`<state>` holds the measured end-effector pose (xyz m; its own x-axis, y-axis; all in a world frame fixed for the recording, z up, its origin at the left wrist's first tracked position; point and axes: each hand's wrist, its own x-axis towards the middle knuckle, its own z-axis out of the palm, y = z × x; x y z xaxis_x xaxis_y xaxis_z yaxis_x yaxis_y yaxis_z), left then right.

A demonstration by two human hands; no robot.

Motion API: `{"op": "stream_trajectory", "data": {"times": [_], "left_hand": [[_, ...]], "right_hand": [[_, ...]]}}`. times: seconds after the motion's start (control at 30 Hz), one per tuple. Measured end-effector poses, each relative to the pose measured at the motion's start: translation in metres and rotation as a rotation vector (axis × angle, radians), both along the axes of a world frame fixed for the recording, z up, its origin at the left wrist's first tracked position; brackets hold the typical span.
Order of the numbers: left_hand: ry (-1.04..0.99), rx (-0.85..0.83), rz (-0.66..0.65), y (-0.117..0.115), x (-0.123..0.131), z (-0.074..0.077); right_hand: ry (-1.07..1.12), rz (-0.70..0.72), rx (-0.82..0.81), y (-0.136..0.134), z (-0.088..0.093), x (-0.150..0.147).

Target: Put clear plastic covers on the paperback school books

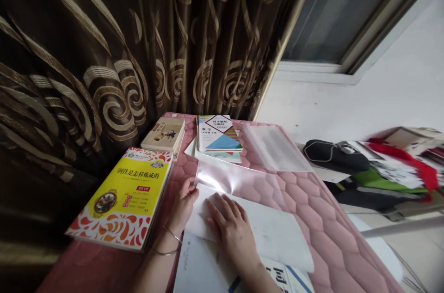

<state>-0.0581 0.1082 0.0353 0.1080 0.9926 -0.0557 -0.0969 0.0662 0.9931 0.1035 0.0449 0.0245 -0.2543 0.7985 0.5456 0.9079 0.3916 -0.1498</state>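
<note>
A book with a pale cover (204,263) lies at the bottom centre, with a blank white page or flap (277,233) spread over its upper part. A clear plastic sheet (239,180) extends beyond the upper edge of the white page. My left hand (183,205), with bangles on its wrist, pinches the page's upper left corner, where the plastic also begins. My right hand (231,223) lies flat on the white page, fingers spread, holding nothing.
A yellow book (128,191) lies at the left, with a stack of tan books (165,133) behind it. More workbooks (218,133) and clear covers (277,147) rest on the pink padded tabletop (312,210). Bags and papers fill a surface at the right.
</note>
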Motion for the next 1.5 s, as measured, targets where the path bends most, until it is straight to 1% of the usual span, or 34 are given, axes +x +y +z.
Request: {"op": "stream_trajectory", "data": {"times": [0.1, 0.2, 0.27, 0.37, 0.43, 0.57, 0.7, 0.77, 0.83, 0.93, 1.0, 1.13, 1.3, 1.5], "left_hand": [[0.076, 0.029, 0.011, 0.0, 0.001, -0.002], [0.234, 0.071, 0.04, 0.0, 0.001, -0.004], [0.373, 0.036, 0.059, 0.0, 0.001, -0.005], [0.597, -0.069, 0.064, 0.001, 0.0, -0.008], [0.683, -0.082, 0.067, 0.002, 0.0, -0.011], [0.705, -0.019, 0.111, 0.002, 0.002, -0.013], [0.686, 0.032, 0.11, 0.002, 0.002, -0.008], [0.689, 0.033, 0.11, 0.002, 0.001, -0.006], [0.71, -0.001, 0.134, 0.003, 0.0, -0.005], [0.772, -0.057, 0.174, 0.004, -0.001, -0.006], [0.835, -0.071, 0.176, 0.004, 0.0, -0.006], [0.934, -0.075, 0.177, 0.004, 0.002, -0.008], [0.951, -0.021, 0.187, 0.006, 0.003, -0.009], [0.979, -0.044, 0.164, 0.008, 0.003, -0.003]], "right_hand": [[0.008, -0.004, 0.011, 0.001, -0.001, 0.0], [0.018, 0.018, -0.013, 0.002, -0.002, 0.001], [0.032, 0.042, -0.058, 0.002, -0.003, 0.001], [0.071, 0.065, -0.16, 0.002, -0.005, 0.001], [0.093, 0.073, -0.206, 0.003, -0.006, 0.001], [0.101, 0.075, -0.198, 0.005, -0.005, 0.0], [0.093, 0.087, -0.107, 0.007, -0.002, 0.001], [0.081, 0.087, -0.094, 0.005, 0.001, 0.004], [0.07, 0.035, -0.127, 0.001, 0.002, 0.008], [0.045, -0.089, -0.207, -0.004, 0.001, 0.013], [0.025, -0.127, -0.228, -0.007, -0.001, 0.014], [0.017, -0.116, -0.206, -0.008, -0.006, 0.011], [0.019, -0.111, -0.167, -0.008, -0.005, 0.009], [0.065, -0.091, -0.176, -0.006, -0.004, 0.01]]}}
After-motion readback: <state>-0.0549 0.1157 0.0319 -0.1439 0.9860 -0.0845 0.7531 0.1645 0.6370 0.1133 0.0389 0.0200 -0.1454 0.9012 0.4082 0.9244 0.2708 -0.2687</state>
